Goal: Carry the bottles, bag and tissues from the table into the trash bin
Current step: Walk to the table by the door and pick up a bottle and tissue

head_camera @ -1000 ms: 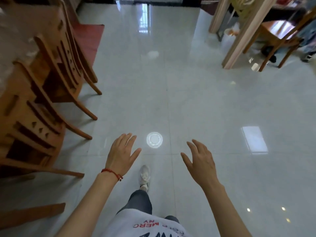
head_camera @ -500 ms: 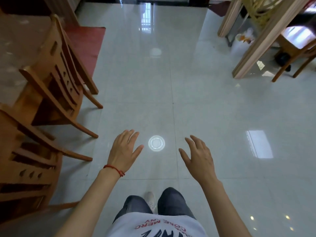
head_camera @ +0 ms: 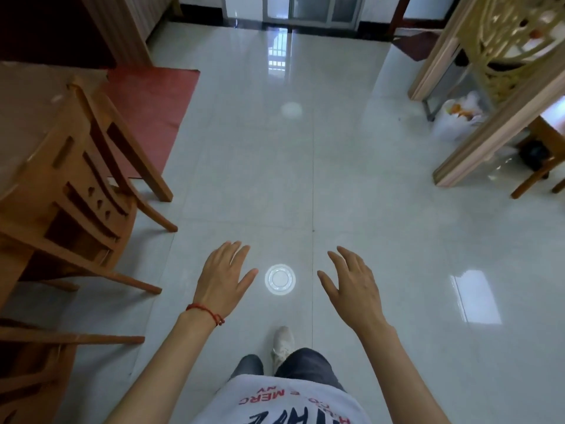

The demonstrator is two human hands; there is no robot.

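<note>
My left hand (head_camera: 224,278) and my right hand (head_camera: 353,284) hang out in front of me over the shiny tiled floor, palms down, fingers spread, holding nothing. A brown table (head_camera: 24,96) lies at the left edge; what shows of its top carries no bottles, bag or tissues. At the far right a white plastic bag (head_camera: 455,117) with orange contents sits on the floor behind a wooden frame; whether it lines a trash bin I cannot tell.
Wooden chairs (head_camera: 79,191) stand along the left, legs reaching onto the floor. A red mat (head_camera: 149,111) lies beyond them. A wooden partition post (head_camera: 501,123) and another chair's legs (head_camera: 532,182) stand at the right. A glass door (head_camera: 290,7) is straight ahead.
I have stepped forward; the chairs slid nearer and leftward, the partition and bag came into fuller view. Both hands stay open and empty in the same pose.
</note>
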